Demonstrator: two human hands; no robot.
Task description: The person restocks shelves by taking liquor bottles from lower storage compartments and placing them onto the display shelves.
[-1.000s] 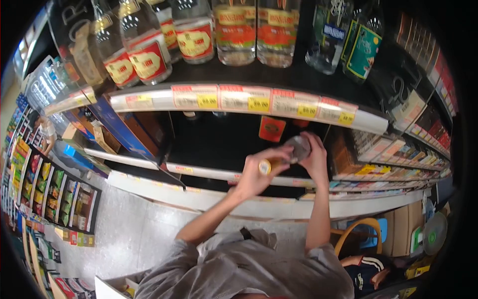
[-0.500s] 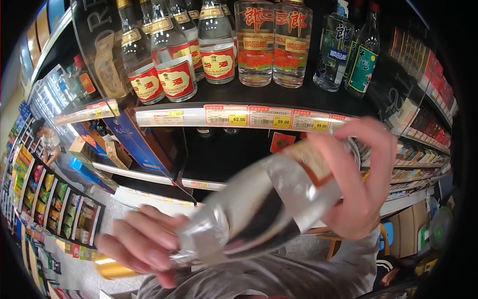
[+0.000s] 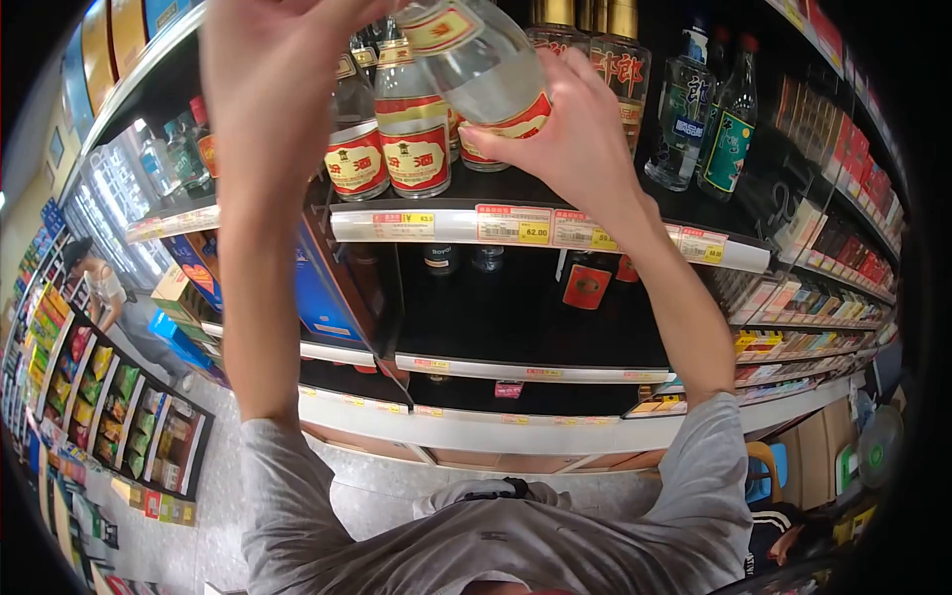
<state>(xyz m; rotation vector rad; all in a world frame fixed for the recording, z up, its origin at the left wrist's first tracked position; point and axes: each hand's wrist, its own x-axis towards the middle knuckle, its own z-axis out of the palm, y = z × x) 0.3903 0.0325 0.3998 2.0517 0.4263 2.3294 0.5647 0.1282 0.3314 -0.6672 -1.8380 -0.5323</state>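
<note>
A clear glass liquor bottle [image 3: 488,77] with a red and cream label is tilted over the upper shelf, its neck toward the upper left. My right hand [image 3: 575,129] grips its lower body, fingers behind and thumb across the label. My left hand [image 3: 288,59] is closed at the neck end, partly cut off by the top edge and slightly blurred. Behind and left of it stand matching liquor bottles [image 3: 414,134] on the shelf. Clear bottles with gold caps [image 3: 620,69] are partly hidden behind my right hand.
A dark bottle [image 3: 680,119] and a green-labelled bottle [image 3: 729,129] stand at the right. Price tags line the shelf edge [image 3: 451,226]. A red box [image 3: 587,286] sits on the lower shelf. Another person [image 3: 94,283] is by the snack rack [image 3: 109,397] at far left.
Both hands have lifted the bottle from in front of my body up to the upper shelf. It has turned from lying neck-left and low to more upright, base down.
</note>
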